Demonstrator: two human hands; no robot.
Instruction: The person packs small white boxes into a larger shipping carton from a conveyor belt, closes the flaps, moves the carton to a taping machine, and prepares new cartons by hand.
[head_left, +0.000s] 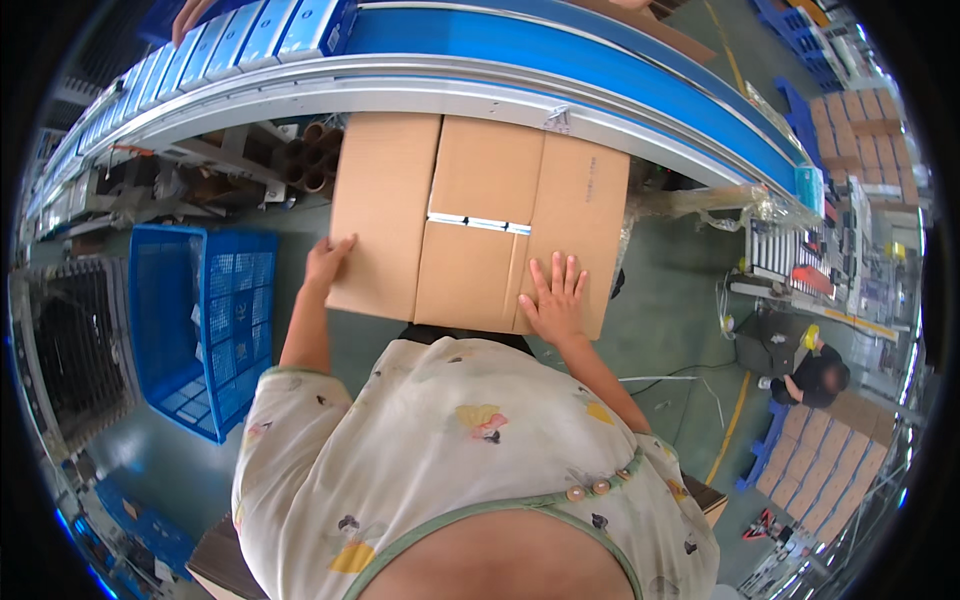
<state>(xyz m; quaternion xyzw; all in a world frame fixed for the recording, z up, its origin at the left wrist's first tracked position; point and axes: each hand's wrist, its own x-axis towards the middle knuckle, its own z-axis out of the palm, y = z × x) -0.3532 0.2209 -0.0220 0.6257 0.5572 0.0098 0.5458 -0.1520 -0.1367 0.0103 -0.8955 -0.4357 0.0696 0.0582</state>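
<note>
A brown cardboard box (480, 180) is in front of me, close to the conveyor. Its two middle flaps nearly meet, and a narrow slit between them shows something white and blue inside. Wide flaps extend on its left and right sides. At the left flap's outer edge, my left hand (325, 264) is closed on the cardboard, with some fingers on top and the others hidden. My right hand (557, 303) lies flat on the right part of the box near its front edge, fingers spread.
A conveyor with a blue belt (520, 45) curves across the far side, carrying a row of blue-and-white cartons (235, 42); another person's hand (188, 18) touches them. At left stands a blue plastic crate (210, 330). Stacked brown boxes (820, 460) and a person (815, 378) are at right.
</note>
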